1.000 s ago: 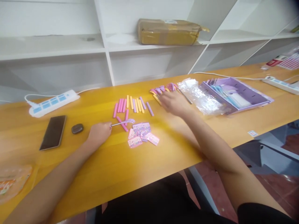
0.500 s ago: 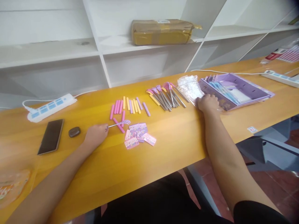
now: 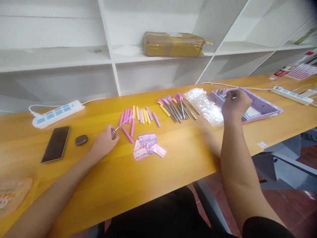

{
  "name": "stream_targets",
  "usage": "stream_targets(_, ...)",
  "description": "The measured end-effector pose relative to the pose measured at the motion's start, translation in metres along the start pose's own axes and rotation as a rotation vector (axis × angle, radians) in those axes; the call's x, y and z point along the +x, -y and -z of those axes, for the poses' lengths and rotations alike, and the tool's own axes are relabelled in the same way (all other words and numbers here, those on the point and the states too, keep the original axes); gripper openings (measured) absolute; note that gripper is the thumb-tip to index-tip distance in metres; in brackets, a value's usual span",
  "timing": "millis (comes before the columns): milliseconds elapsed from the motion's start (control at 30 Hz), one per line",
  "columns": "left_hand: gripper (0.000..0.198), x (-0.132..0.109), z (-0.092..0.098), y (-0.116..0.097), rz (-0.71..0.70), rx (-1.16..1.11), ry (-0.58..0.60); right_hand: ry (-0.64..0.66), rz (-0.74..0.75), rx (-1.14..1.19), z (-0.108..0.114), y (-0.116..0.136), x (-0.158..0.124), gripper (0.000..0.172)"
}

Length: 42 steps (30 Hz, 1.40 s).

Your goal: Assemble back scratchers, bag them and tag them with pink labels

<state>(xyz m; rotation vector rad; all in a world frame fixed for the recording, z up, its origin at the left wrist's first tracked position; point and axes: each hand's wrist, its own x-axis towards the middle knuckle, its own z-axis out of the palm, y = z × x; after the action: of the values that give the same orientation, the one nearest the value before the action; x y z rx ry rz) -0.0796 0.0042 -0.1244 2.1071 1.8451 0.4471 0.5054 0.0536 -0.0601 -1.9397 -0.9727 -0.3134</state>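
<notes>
Two bare hands work over a wooden table. The left hand (image 3: pixel 106 141) grips the near end of a slim metal rod with a lilac claw-shaped head (image 3: pixel 118 128). This rod is at the left-centre of the table and slants toward the far right; its head overlaps the row of pink cylindrical sticks (image 3: pixel 127 135) in view, and contact cannot be confirmed. The right hand (image 3: pixel 237 103) is in front of the purple rectangular box (image 3: pixel 257 101), with fingers bent inward and bunched. Whether these fingers pinch anything cannot be determined.

Step in hand, as judged: hold the rod at the left and reach over the box side at the right. The next move appears to call for a steady left grip and for right-hand clearance above the box wall and the crumpled clear plastic bags (image 3: pixel 210 114), which lie just left of the box. Loose film may snag on the fingers.

Left of the bags lies a fanned bundle of metal rods with coloured claw heads (image 3: pixel 182 110). Farther left are yellow cylindrical sticks (image 3: pixel 144 115) and lilac cylindrical sticks (image 3: pixel 156 119). Pink-and-lilac printed cards (image 3: pixel 140 154) lie overlapping on the near side of the sticks.
</notes>
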Motion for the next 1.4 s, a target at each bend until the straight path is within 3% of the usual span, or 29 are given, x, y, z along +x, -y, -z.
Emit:
stream_targets(100, 0.044, -0.01, 0.005, -0.018, -0.027, -0.391, -0.027, 0.089, 0.013, 0.201, 0.006, 0.038, -0.013, 0.015)
stream_targets(167, 0.051, -0.021, 0.006, -0.033, -0.069, -0.608, 0.033, 0.21, 0.027, 0.467, 0.008, 0.069, -0.038, 0.009)
stream_targets(233, 0.046, -0.034, 0.005, -0.048, -0.089, -0.744, 0.146, 0.319, 0.08, 0.726, 0.009, 0.102, -0.078, 0.002)
stream_targets(300, 0.038, -0.046, 0.0, -0.059, -0.101, -0.818, 0.317, 0.481, 0.065, 0.899, 0.011, 0.134, -0.131, 0.014)
stream_targets(367, 0.046, -0.057, -0.007, -0.066, -0.092, -0.9, 0.431, 0.685, 0.028, 1.011, 0.014, 0.159, -0.188, 0.023)
stream_targets(467, 0.063, -0.07, -0.019, -0.071, -0.067, -1.009, 0.473, 0.91, 0.027, 1.115, 0.017, 0.181, -0.258, 0.03)
stream_targets(567, 0.055, -0.075, -0.026, -0.07, -0.028, -0.969, 0.394, 0.968, 0.116, 1.181, 0.012, 0.181, -0.29, 0.036)
stream_targets(667, 0.047, -0.075, -0.028, -0.068, 0.004, -0.922, 0.319, 0.967, 0.084, 1.24, 0.0, 0.169, -0.293, 0.045)
stream_targets(767, 0.044, -0.075, -0.026, -0.069, -0.037, -0.905, 0.33, 1.157, -0.012, 1.191, -0.01, 0.161, -0.292, 0.044)
stream_targets(867, 0.035, -0.078, -0.024, -0.073, -0.126, -0.873, 0.341, 1.332, 0.146, 1.113, -0.012, 0.162, -0.296, 0.038)
stream_targets(933, 0.029, -0.079, -0.022, -0.076, -0.189, -0.841, 0.33, 1.361, 0.214, 1.096, -0.011, 0.165, -0.3, 0.038)
stream_targets(1033, 0.023, -0.077, -0.022, -0.075, -0.249, -0.81, 0.271, 1.339, 0.113, 1.128, -0.01, 0.167, -0.295, 0.044)
stream_targets(1133, 0.026, -0.068, -0.024, -0.069, -0.182, -0.928, 0.12, 1.12, -0.08, 1.235, -0.011, 0.163, -0.274, 0.041)
stream_targets(1233, 0.032, -0.053, -0.023, -0.059, -0.032, -1.168, -0.104, 0.91, -0.14, 1.3, -0.011, 0.156, -0.25, 0.035)
stream_targets(1300, 0.036, -0.043, -0.018, -0.054, 0.035, -1.31, -0.254, 0.932, -0.092, 1.263, -0.01, 0.151, -0.24, 0.036)
stream_targets(1400, 0.04, -0.03, -0.006, -0.05, 0.091, -1.432, -0.388, 1.117, 0.135, 1.126, -0.006, 0.144, -0.241, 0.043)
